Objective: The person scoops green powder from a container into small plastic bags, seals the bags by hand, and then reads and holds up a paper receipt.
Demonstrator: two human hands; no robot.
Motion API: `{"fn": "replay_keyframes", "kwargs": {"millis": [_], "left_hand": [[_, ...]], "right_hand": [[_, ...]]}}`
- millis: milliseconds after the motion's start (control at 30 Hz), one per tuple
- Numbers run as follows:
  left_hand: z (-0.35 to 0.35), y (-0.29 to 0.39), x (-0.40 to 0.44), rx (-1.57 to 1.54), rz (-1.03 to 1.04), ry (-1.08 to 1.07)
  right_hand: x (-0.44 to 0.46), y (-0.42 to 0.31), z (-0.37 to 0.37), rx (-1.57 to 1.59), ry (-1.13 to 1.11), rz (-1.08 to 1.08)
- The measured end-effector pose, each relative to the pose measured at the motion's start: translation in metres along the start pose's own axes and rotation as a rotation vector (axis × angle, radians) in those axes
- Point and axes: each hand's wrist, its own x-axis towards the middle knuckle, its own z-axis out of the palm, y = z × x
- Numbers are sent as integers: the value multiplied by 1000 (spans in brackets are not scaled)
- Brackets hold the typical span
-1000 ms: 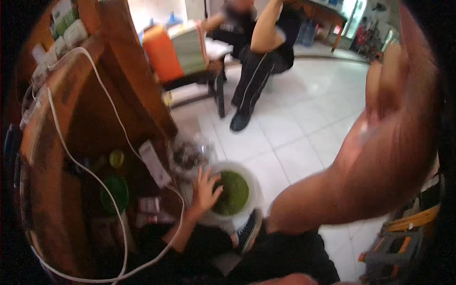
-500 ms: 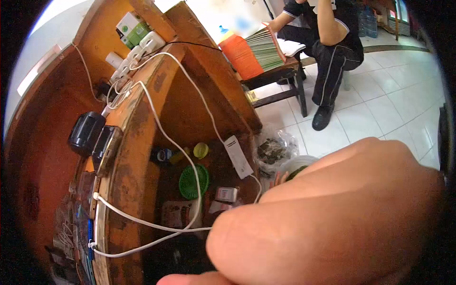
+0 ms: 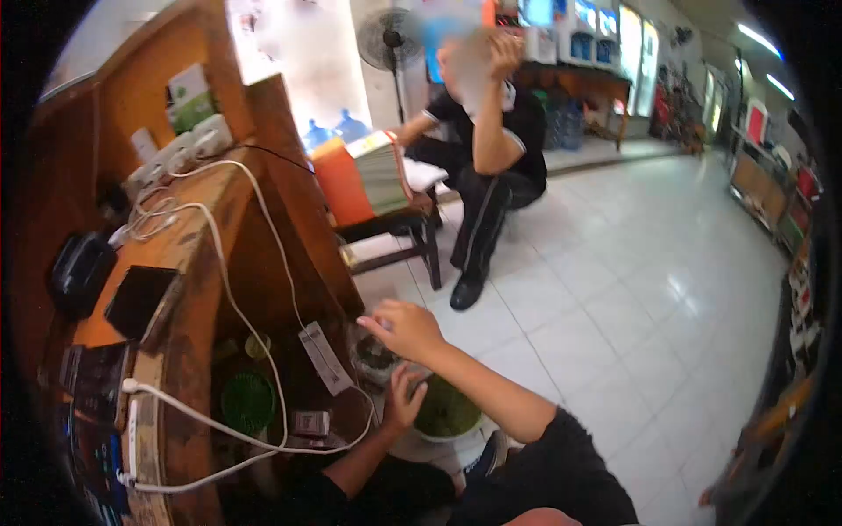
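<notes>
By the left grip (image 3: 403,401), fingers loosely curled, the round bowl (image 3: 449,437) of green stuff (image 3: 452,408) is reached first, just to its right. The right grip (image 3: 410,333) is bent, held beyond, nearest the clear bag (image 3: 375,358). Whether anything is pinched cannot be told.

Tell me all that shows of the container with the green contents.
The container is round and open-topped, with a pale rim, perhaps plastic. Its green contents are too blurred to identify. It sits on the white tiled floor, beside a clear plastic bag and near a dark shoe. The left hand overlaps its left edge; contact is unclear.
</notes>
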Motion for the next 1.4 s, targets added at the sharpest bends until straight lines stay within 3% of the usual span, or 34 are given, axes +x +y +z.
{"fn": "replay_keyframes", "kwargs": {"millis": [67, 100, 133, 200, 233, 300, 467, 567, 667, 767, 933, 1033, 1267, 1300, 1333, 1400], "left_hand": [[-20, 37, 17, -248, -2, 6], [-13, 22, 10, -569, -134, -37], [-5, 20, 7, -579, -114, -76], [3, 22, -9, -866, -380, -146], [8, 19, -16, -872, -378, -179], [19, 16, -30, -634, -406, -313], [20, 43, -10, -815, -508, -297], [13, 56, -2, -664, -410, -311], [16, 58, -8, -771, -442, -263], [10, 44, -16, -697, -471, -171], [8, 39, -9, -654, -465, -33], [3, 42, 0, -566, -499, 47], [-12, 50, 2, -636, -500, 200], [-20, 61, 5, -440, -416, 176], [-27, 67, 7, -434, -412, 217], [-38, 75, 10, -60, 2, 141]], "right_hand": [[-66, 37, 40, 96, 1, 205], [-97, 51, 47, 117, 0, 295], [-126, 64, 54, 144, 25, 380], [-171, 77, 61, 180, 44, 497], [-190, 84, 71, 223, 109, 466], [-212, 91, 73, 319, 190, 474], [-208, 93, 72, 538, 266, 489], [-201, 92, 72, 651, 262, 521], [-201, 87, 60, 505, 193, 406], [-199, 74, 53, 497, 74, 452], [-197, 80, 50, 484, 224, 471], [-195, 84, 41, 450, 118, 599], [-188, 93, 42, 595, 11, 607], [-181, 89, 36, 523, 20, 567], [-174, 85, 30, 528, -6, 535], [-163, 78, 15, 271, -1, 349]]}}
